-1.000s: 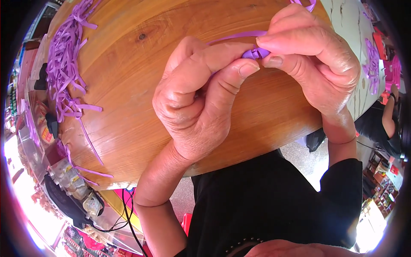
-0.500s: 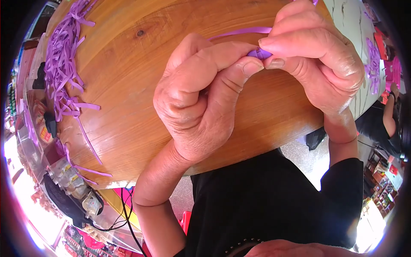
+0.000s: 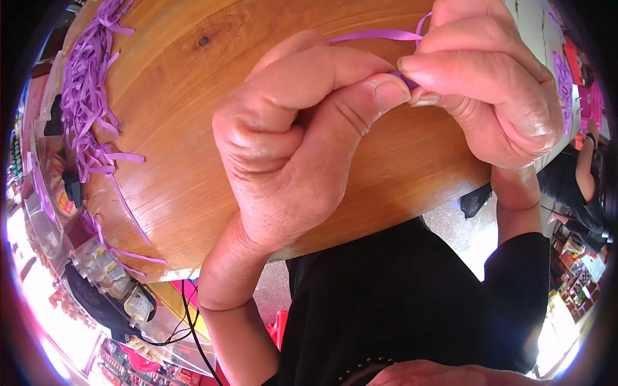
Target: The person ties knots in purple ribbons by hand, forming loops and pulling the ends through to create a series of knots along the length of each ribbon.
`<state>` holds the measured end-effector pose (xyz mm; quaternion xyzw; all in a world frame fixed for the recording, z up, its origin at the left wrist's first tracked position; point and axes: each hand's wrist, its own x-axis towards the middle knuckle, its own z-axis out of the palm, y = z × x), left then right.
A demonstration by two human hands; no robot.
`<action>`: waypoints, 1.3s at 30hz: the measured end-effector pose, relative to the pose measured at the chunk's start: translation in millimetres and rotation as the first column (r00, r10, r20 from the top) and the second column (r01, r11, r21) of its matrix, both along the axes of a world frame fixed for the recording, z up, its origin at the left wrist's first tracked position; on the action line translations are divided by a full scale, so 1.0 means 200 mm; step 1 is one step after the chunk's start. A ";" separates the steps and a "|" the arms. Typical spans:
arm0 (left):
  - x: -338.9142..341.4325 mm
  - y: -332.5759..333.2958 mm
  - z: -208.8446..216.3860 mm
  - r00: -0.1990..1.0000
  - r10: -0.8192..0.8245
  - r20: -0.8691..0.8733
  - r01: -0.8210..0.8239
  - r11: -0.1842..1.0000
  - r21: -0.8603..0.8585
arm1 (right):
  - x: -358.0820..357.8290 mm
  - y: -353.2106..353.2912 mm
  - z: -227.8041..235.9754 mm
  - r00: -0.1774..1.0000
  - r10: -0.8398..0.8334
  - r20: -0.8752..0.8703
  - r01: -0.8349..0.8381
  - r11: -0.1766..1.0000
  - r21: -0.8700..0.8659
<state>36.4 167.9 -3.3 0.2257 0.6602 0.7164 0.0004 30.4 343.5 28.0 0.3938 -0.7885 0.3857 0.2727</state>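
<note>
Both hands pinch a purple ribbon (image 3: pixel 380 34) above the wooden table. A small folded or rolled bit of it shows between my fingertips, mostly covered by them. My left hand (image 3: pixel 290 135) is closed, its thumb and forefinger pressed on that bit. From the other side, my right hand (image 3: pixel 496 83) holds it between thumb and forefinger, closed as well. A loose length of the ribbon curves behind the fingers, over the far part of the table. Exactly how the ribbon is folded is hidden.
A heap of purple ribbon strips (image 3: pixel 90 96) lies along the left side of the wooden table (image 3: pixel 187 154), some ends trailing near the front edge. More purple strips (image 3: pixel 563 90) lie on a pale surface at far right. Another person's arm (image 3: pixel 584 167) shows there. Black cables (image 3: pixel 190 315) hang at lower left.
Both hands have shifted slightly, and the left fingers now cover more of the folded ribbon bit. The ribbon's loose length now shows a loop beside the right hand.
</note>
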 end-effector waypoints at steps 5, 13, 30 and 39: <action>0.02 0.02 -0.02 0.986 -0.036 0.164 0.024 0.997 0.076 | 0.00 0.03 0.02 0.998 -0.013 0.062 0.007 0.996 0.094; 0.03 0.02 0.09 0.919 -0.174 0.354 0.090 0.966 0.241 | -0.01 0.09 0.03 0.991 0.030 0.129 -0.050 0.987 0.153; -0.02 0.01 -0.03 0.972 -0.003 -0.236 -0.009 0.999 -0.051 | -0.04 0.11 0.10 0.966 0.193 0.171 -0.201 0.979 0.032; -0.01 0.01 0.00 0.969 0.038 -0.244 -0.078 0.985 -0.153 | 0.02 0.08 0.28 0.887 -0.225 0.403 0.058 0.920 0.387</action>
